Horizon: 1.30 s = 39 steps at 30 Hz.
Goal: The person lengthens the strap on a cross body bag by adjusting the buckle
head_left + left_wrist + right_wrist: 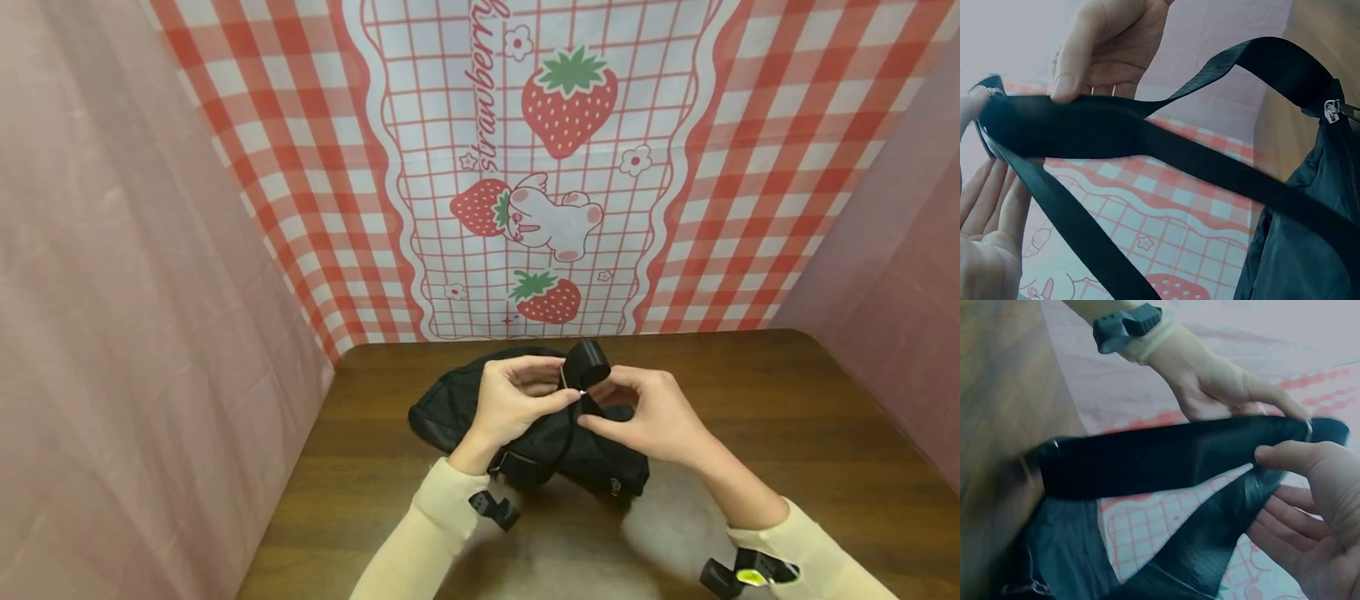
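A black fabric bag (450, 404) lies on the wooden table, its wide black strap (587, 362) raised above it and folded into a loop. My left hand (513, 404) pinches the strap at a slider with a metal edge (994, 92), thumb on one side and fingers behind. From the other side, my right hand (663, 417) holds the strap close to that slider, its thumb (1282, 455) lying on the webbing. Lengths of strap run from both hands back to the bag, where a silver zipper pull (1332, 111) shows in the left wrist view.
Brown wooden table (750, 400) beneath the bag. Behind it hangs a red-and-white checked cloth (300, 125) with strawberry prints. Pink curtains (150, 333) close off both sides. Each wrist carries a small black camera (495, 508) over a cream sleeve.
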Tool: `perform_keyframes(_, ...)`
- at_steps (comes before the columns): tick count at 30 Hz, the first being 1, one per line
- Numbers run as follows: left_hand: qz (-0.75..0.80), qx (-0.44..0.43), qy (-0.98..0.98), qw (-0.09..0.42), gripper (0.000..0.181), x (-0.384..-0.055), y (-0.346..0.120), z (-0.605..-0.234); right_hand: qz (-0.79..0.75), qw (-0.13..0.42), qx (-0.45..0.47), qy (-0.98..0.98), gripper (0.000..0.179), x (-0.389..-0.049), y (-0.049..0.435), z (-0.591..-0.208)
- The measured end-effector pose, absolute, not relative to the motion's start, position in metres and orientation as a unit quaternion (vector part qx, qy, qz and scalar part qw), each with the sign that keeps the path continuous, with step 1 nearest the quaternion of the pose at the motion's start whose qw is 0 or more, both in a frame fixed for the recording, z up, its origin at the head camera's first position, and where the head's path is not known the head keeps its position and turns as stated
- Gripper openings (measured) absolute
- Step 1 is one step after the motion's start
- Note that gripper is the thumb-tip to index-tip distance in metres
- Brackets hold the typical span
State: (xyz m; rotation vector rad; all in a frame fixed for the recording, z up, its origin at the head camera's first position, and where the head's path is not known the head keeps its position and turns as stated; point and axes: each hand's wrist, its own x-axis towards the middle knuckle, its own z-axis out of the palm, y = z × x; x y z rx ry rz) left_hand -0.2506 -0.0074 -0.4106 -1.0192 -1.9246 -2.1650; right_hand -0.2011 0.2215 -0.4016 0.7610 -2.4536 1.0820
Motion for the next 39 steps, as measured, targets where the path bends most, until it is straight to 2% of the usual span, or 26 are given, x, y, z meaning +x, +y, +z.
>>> perform_keyframes(6,-0.720,-0.355,-0.595,0.017,0.040,-0.254,-0.012,-0.414,0.356,0.170,0.294,-0.871,0.038,-0.199,0.231,-0.397)
perform_keyframes(12,-0.748,-0.370,-0.550,0.031,0.069,-0.255,-0.014,-0.417,0.335,0.137,0.303,-0.881,0.042,-0.197,0.237,-0.396)
perform_keyframes(16,-0.754,-0.378,-0.535,0.042,0.069,-0.253,-0.011,-0.417,0.351,0.126,0.313,-0.873,0.053,-0.198,0.233,-0.398)
perform_keyframes(19,-0.753,-0.380,-0.534,0.046,0.066,-0.252,-0.008,-0.417,0.422,0.108,0.327,-0.839,0.061,-0.199,0.222,-0.400)
perform_keyframes(22,-0.758,-0.376,-0.531,0.049,0.066,-0.251,-0.006,-0.416,0.489,0.124,0.328,-0.798,0.056,-0.198,0.212,-0.401)
perform_keyframes(27,-0.778,-0.373,-0.504,0.037,0.078,-0.251,-0.006,-0.416,0.504,0.195,0.303,-0.785,0.046,-0.195,0.211,-0.400)
perform_keyframes(35,-0.788,-0.366,-0.493,0.047,0.086,-0.252,-0.011,-0.414,0.492,0.190,0.282,-0.801,0.048,-0.196,0.224,-0.399)
perform_keyframes(39,-0.778,-0.379,-0.498,0.044,0.081,-0.252,-0.010,-0.415,0.469,0.203,0.271,-0.816,0.051,-0.197,0.223,-0.399)
